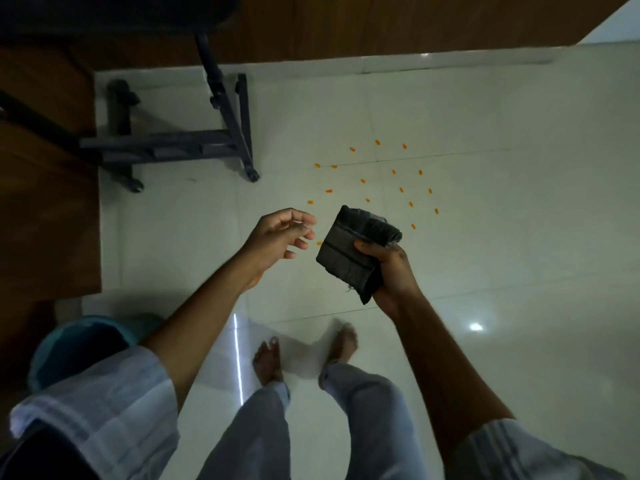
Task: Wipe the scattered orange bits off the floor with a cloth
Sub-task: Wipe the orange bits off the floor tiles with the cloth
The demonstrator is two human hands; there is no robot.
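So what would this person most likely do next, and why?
Probably crouch and bring the folded dark cloth down to the floor. The right hand grips it well above the tiles, the left hand holds nothing, and the orange bits lie scattered ahead, untouched.

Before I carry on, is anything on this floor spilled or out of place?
Yes: small orange bits lie scattered over the pale tiled floor, ahead of the bare feet and right of the dark stand. None is wiped yet. The right hand holds the folded dark cloth above the floor; the left hand is empty.
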